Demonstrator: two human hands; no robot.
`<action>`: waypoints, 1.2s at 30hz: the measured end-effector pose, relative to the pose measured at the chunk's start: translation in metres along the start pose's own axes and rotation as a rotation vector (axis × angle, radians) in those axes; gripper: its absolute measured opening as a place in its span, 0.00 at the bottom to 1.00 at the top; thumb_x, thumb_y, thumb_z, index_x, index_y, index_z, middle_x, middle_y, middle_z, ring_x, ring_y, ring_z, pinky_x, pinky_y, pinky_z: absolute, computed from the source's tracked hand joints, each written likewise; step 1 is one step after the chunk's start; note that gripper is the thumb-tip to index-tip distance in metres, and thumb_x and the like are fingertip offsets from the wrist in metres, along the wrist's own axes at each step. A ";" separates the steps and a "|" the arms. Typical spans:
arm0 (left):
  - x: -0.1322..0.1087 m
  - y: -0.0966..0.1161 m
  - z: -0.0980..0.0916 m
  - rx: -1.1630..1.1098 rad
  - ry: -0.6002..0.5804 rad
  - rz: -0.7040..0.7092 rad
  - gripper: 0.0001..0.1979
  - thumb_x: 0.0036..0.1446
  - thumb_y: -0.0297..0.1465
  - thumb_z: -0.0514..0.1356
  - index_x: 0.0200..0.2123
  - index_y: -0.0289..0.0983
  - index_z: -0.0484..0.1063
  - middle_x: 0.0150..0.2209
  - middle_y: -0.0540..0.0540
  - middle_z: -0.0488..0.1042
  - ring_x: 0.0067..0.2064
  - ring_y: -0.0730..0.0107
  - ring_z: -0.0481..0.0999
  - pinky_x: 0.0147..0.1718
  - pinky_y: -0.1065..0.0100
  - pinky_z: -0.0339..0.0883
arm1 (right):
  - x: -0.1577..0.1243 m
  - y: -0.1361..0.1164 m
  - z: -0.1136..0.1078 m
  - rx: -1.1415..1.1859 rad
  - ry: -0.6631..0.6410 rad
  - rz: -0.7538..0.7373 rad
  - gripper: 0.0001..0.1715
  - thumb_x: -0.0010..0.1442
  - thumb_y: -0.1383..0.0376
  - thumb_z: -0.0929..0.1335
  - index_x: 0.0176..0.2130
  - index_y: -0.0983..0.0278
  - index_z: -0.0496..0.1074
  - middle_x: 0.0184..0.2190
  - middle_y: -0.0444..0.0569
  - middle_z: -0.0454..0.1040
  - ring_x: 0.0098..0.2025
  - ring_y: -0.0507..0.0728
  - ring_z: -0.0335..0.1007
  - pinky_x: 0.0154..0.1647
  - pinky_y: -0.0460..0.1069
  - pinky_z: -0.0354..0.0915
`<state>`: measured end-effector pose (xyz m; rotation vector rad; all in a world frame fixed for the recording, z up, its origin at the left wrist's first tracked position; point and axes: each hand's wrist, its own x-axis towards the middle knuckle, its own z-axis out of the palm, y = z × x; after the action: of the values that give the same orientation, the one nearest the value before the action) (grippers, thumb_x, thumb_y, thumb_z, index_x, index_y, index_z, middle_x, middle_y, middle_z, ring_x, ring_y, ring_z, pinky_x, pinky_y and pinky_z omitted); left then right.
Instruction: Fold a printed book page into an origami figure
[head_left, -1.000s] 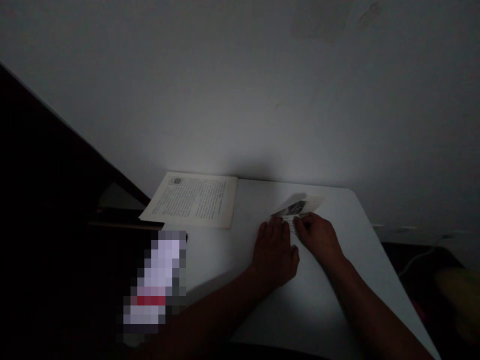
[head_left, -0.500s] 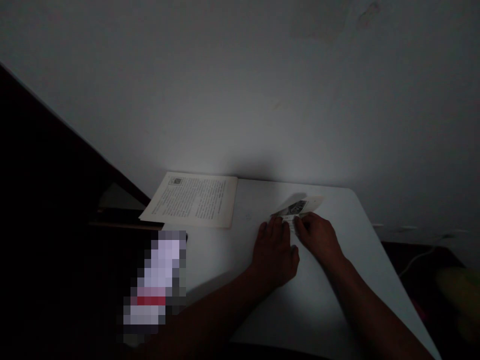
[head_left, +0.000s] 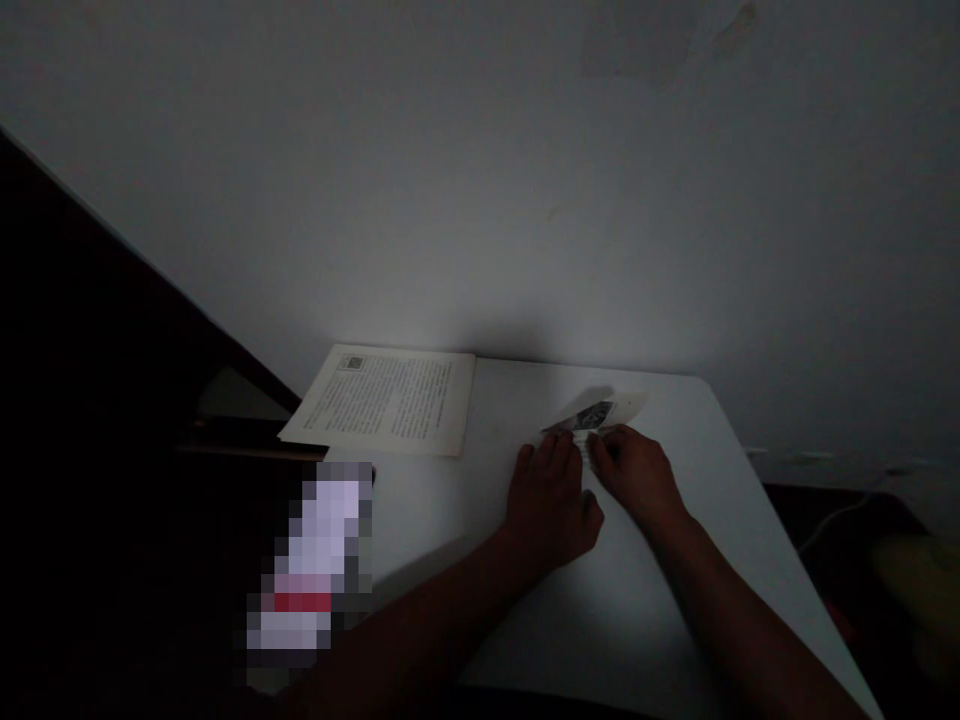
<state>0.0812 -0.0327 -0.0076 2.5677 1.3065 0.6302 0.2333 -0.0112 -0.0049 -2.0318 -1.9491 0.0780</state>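
Note:
A folded piece of printed paper [head_left: 598, 414] with a dark picture lies on the white table [head_left: 420, 510], its far part standing up a little from the surface. My left hand [head_left: 551, 500] rests palm down at the paper's near left edge, with the fingertips pressing on it and the thumb apart. At the near right edge my right hand [head_left: 637, 470] is closed, its thumb and finger pinching the paper. Both hands hide the paper's near part.
A stack of printed sheets [head_left: 390, 400] lies at the table's back left, against the wall [head_left: 420, 180]. Left of my forearm is a pixelated, bright phone-like shape [head_left: 315, 550]. A pale cable [head_left: 832, 515] runs beyond the table's right edge.
My left hand has slid very slightly to the right along the paper's edge. My right hand and the paper look almost the same.

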 end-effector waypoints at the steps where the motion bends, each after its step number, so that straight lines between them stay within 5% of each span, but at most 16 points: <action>1: 0.001 0.000 0.000 -0.004 0.001 -0.004 0.29 0.52 0.36 0.53 0.56 0.30 0.60 0.60 0.35 0.60 0.61 0.50 0.57 0.57 0.47 0.51 | 0.000 0.000 0.000 0.003 -0.003 0.008 0.24 0.62 0.58 0.58 0.22 0.64 0.71 0.27 0.49 0.73 0.28 0.54 0.69 0.32 0.48 0.58; 36: 0.001 -0.001 0.002 0.010 0.006 0.005 0.29 0.52 0.36 0.53 0.57 0.31 0.58 0.61 0.36 0.59 0.61 0.50 0.55 0.57 0.46 0.50 | 0.000 0.001 0.001 0.018 0.002 -0.003 0.23 0.62 0.59 0.58 0.24 0.64 0.73 0.28 0.50 0.74 0.29 0.55 0.70 0.33 0.48 0.59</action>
<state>0.0813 -0.0315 -0.0093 2.5796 1.3083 0.6343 0.2340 -0.0106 -0.0063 -2.0168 -1.9426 0.0928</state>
